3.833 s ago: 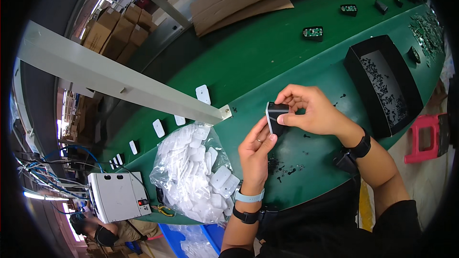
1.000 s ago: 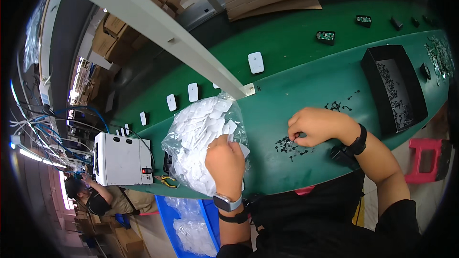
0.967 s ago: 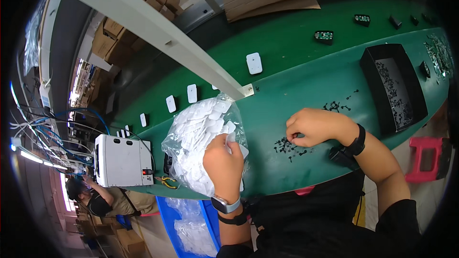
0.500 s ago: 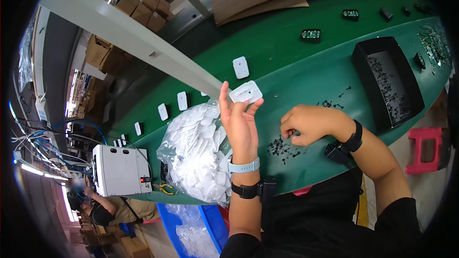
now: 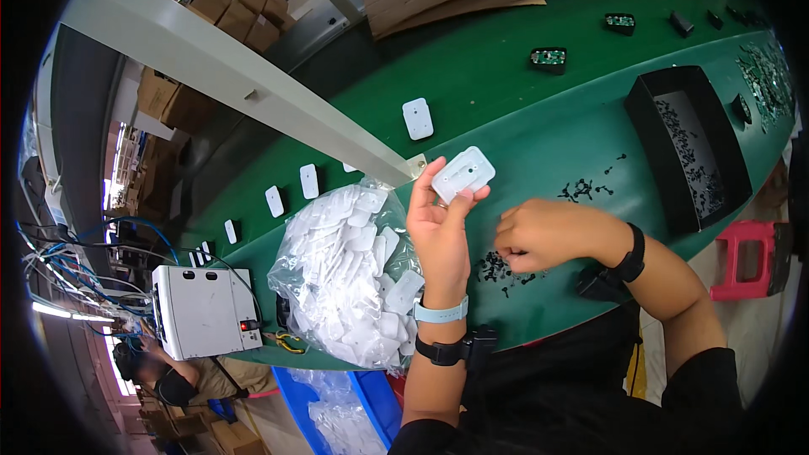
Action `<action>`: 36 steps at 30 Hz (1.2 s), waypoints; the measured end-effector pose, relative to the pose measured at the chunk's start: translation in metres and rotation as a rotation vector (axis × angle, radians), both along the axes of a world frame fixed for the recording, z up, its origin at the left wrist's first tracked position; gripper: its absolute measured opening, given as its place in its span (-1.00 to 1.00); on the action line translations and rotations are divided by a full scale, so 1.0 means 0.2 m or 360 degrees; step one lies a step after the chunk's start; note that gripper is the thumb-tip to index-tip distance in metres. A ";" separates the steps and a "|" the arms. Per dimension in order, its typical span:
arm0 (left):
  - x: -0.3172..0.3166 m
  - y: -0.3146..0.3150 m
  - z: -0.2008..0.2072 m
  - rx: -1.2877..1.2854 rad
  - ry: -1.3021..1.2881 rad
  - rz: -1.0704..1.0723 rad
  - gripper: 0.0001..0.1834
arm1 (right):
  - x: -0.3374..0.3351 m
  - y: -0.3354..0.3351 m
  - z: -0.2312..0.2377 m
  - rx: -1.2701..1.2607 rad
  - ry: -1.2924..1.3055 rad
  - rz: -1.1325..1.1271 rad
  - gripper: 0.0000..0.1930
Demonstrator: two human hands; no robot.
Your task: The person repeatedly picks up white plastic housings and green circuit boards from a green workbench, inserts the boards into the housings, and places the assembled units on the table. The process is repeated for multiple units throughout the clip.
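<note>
Level above the green table, a white plastic cover (image 5: 465, 172) with rounded corners and a small dark hole is gripped in my left hand (image 5: 442, 240). Its thumb and fingers close on the cover's near and left edges. My right hand (image 5: 558, 232) is closed with fingers curled down over a heap of small black parts (image 5: 497, 270); whatever sits between its fingertips is hidden. Another scatter of black parts (image 5: 583, 191) lies just beyond that hand. Left of my left wrist, an open clear bag (image 5: 345, 265) is heaped with more white covers.
A black tray (image 5: 645, 131) of small black parts stands at right. Along the green belt (image 5: 472, 76) lie white-faced units (image 5: 417, 119) and black housings with circuit boards (image 5: 549, 60). A slanting post (image 5: 278, 109), white machine (image 5: 206, 307) and pliers (image 5: 289, 343) are at left. Another person (image 5: 173, 379) sits beyond.
My left hand has shifted to the right, nearer my right hand, carrying the white cover with it. Its thumb now lies over the cover's near edge. My right hand stays over the black parts.
</note>
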State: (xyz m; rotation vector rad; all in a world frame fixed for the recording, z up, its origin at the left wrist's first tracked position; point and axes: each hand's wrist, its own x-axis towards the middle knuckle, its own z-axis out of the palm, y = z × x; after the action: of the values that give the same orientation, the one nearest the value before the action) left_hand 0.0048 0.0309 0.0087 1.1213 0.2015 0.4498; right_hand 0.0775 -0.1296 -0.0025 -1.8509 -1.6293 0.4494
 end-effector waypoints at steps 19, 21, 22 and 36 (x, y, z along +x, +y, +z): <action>0.00 -0.15 -0.04 0.0300 -0.0055 -0.0057 -0.54 | 0.15 -0.04 0.06 0.1002 -0.0156 -0.0757 -0.88; -0.01 -0.16 -0.05 0.0356 -0.0059 -0.0035 -0.54 | 0.14 -0.04 0.06 0.0958 -0.0219 -0.0797 -0.87; -0.01 -0.16 -0.06 0.0378 -0.0076 -0.0023 -0.54 | 0.13 -0.03 0.07 0.0936 -0.0251 -0.0816 -0.87; 0.00 -0.15 -0.07 0.0219 0.0007 -0.0068 -0.59 | 0.15 -0.05 0.07 0.0698 0.0894 -0.0886 -0.83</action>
State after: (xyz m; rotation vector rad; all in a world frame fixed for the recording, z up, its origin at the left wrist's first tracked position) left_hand 0.0053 0.0017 -0.0049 1.2594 0.1520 0.4281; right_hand 0.1078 -0.1392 0.0108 -1.5597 -0.7246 0.2933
